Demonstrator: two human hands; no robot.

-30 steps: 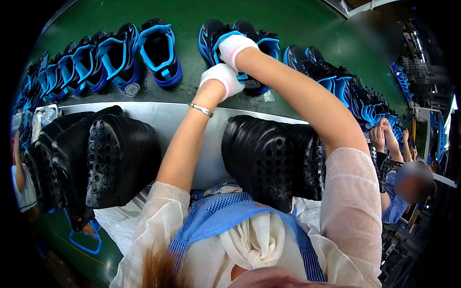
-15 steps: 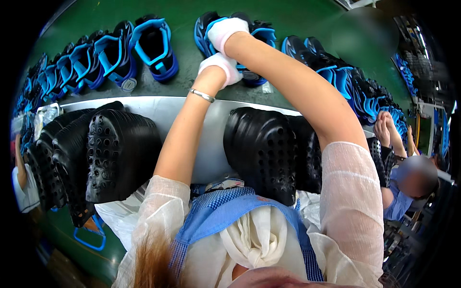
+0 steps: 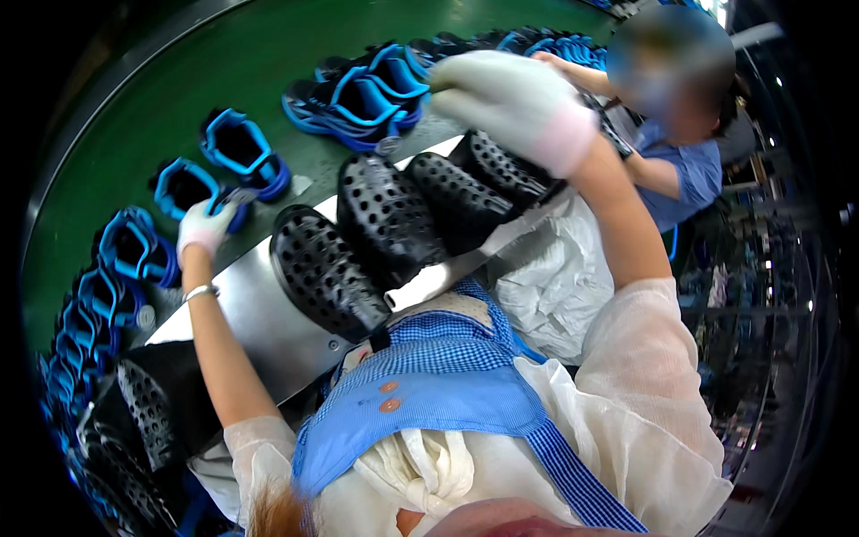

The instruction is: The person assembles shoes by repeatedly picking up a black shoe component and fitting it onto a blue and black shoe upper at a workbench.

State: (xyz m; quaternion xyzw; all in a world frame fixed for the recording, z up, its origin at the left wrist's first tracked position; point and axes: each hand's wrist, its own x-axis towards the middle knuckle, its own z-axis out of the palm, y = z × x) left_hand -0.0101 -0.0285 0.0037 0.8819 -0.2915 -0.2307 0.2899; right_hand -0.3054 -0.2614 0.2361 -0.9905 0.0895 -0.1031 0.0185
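My left hand (image 3: 202, 231), in a white glove, is closed at the heel of a black shoe with bright blue lining (image 3: 182, 186). This shoe stands in a curved row on the green table. Another shoe of the same kind (image 3: 240, 150) is just beyond it. My right hand (image 3: 519, 103), gloved too and smeared by motion, is raised with its fingers stretched out. It hangs over the right part of the row, near a pair of shoes (image 3: 362, 97), with nothing visible in it.
Black rounded forms with rows of holes (image 3: 389, 210) line the metal ledge (image 3: 268, 318) before me. More such black forms (image 3: 148, 412) are at lower left. White crumpled sheeting (image 3: 559, 273) hangs at right. A co-worker in a blue sleeve (image 3: 689, 174) is close by at the far right.
The view has swung round, tilting the scene. My hands, together on shoes before, are now apart: the left at a shoe on the left, the right raised to the right.
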